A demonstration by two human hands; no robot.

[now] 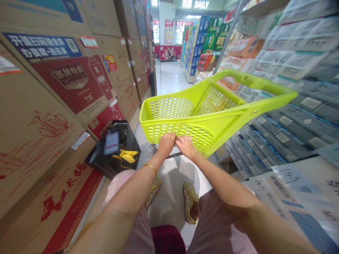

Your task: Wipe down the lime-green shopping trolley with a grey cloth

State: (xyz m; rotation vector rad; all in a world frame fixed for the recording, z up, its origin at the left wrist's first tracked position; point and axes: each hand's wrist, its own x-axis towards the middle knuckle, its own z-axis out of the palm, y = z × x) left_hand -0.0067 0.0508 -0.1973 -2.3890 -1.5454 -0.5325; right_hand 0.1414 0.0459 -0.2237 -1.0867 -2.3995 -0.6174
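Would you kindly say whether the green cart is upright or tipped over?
Upright: the green cart has its opening upward, handle high, caster below.

Cartons (122, 67) stack high on the left (one printed in dark red and blue), some bearing white tags (88, 41). Just beside them stands a black box (130, 138) with something yellow (129, 156) on top. On the right, wrapped packs (293, 38) lie in piled rows. Farther off, blue and green boxes (200, 32) stand in tiers, and a lit sign (201, 4) reads DAILY.
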